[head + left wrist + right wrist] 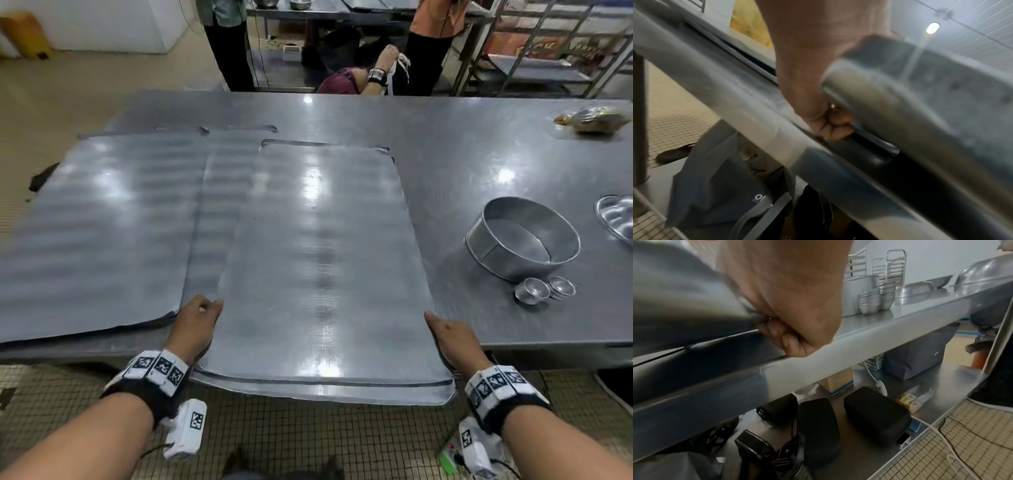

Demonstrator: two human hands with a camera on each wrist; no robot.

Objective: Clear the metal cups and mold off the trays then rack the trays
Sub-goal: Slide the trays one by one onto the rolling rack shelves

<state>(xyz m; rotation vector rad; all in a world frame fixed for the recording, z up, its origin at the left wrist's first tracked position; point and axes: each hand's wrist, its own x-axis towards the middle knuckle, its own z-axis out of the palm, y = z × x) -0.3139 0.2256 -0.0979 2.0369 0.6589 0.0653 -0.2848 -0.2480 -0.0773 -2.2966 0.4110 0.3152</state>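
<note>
A bare metal tray [318, 260] lies on top of the others in the head view, its near end hanging past the table's front edge. My left hand [197, 322] grips its left rim, thumb on top and fingers [835, 128] curled underneath. My right hand [452, 337] grips the right rim the same way, with its fingers [781, 334] curled under the edge. More trays [99, 233] lie beneath and to the left. The round metal mold [524, 238] and two stacks of small metal cups [544, 289] [877, 298] stand on the table to the right.
The steel table [479, 144] runs far back and right. A heart-shaped pan [616, 216] sits at the right edge and a plastic bag [592, 118] at the far right. People stand behind the table. A tray rack [555, 48] is at the back right.
</note>
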